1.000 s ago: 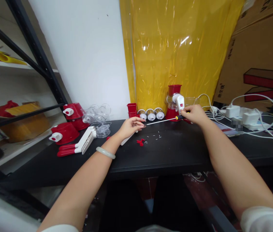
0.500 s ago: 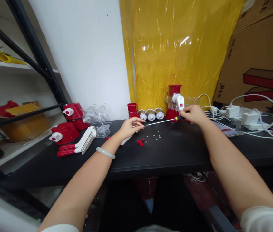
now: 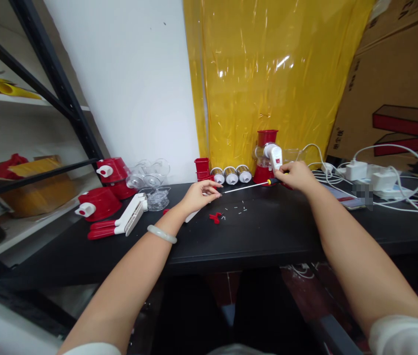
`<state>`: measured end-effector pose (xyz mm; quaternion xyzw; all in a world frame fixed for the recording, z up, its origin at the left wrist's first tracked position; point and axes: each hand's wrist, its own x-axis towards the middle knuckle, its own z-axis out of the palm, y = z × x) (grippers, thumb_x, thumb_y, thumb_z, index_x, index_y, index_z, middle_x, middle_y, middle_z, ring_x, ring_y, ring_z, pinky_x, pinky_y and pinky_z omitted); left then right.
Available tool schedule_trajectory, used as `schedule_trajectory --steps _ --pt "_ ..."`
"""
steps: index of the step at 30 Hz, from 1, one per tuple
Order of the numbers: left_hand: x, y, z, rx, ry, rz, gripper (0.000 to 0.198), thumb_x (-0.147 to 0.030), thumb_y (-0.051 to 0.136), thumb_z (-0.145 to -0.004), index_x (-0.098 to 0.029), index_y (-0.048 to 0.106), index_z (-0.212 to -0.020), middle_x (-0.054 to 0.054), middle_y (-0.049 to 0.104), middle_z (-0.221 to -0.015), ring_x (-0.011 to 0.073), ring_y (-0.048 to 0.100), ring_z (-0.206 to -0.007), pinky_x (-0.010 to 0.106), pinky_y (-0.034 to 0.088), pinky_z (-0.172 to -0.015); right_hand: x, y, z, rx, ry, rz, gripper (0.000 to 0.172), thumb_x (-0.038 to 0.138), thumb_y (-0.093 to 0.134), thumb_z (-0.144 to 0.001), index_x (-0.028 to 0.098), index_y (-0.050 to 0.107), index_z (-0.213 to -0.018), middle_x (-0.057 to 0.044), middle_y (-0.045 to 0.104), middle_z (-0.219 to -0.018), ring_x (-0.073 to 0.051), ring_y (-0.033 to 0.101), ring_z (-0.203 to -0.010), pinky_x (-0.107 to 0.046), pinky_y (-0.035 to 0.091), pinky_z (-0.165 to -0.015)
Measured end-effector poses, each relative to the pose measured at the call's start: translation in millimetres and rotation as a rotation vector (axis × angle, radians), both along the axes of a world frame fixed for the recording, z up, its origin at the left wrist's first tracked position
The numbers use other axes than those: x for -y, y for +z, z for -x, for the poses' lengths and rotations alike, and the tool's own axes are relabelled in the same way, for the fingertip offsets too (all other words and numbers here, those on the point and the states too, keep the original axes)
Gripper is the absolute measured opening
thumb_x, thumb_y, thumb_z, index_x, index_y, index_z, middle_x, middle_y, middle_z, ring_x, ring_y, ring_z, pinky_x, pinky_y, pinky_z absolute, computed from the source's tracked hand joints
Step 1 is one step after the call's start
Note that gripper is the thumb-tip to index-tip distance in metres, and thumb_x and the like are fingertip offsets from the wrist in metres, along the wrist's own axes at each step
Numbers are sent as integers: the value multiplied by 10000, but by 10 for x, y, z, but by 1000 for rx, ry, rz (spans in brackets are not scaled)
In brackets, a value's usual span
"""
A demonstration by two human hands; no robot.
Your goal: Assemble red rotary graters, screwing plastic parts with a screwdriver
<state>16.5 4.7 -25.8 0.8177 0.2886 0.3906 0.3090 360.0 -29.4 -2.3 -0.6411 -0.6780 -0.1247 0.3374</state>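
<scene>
My right hand (image 3: 296, 175) is closed round the black and yellow handle of a screwdriver (image 3: 246, 187). Its long thin shaft points left across the tabletop. At the tip, the thumb and a finger of my left hand (image 3: 199, 195) are pinched together; whatever sits between them is too small to make out. Beneath that hand, a white part (image 3: 192, 215) is partly hidden. On the black table just in front lie a small red plastic piece (image 3: 215, 217) and several small screws (image 3: 240, 208).
Red bases (image 3: 99, 203), white-and-red handles (image 3: 127, 220) and clear plastic parts (image 3: 153, 177) stand at left. Behind my hands are metal drums (image 3: 231, 175), a red hopper (image 3: 202, 167) and an assembled grinder (image 3: 268, 153). Chargers (image 3: 382, 178), cables and a phone (image 3: 345, 197) lie at right.
Hardly anything differs. The screwdriver and my right hand have shifted very slightly; my left hand keeps its pinch at the tip.
</scene>
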Motion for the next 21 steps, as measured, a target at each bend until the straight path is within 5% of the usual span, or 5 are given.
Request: schedule_trajectory --steps 21 --pt "-20 -17 13 -48 20 -45 373 -295 721 -733 -141 657 -1067 75 743 -817 154 683 -697 311 549 -722 0 -6 23 -23 1 -4 331 421 503 -743 196 594 -518 -12 543 -512 -136 478 -533 -281 282 -557"
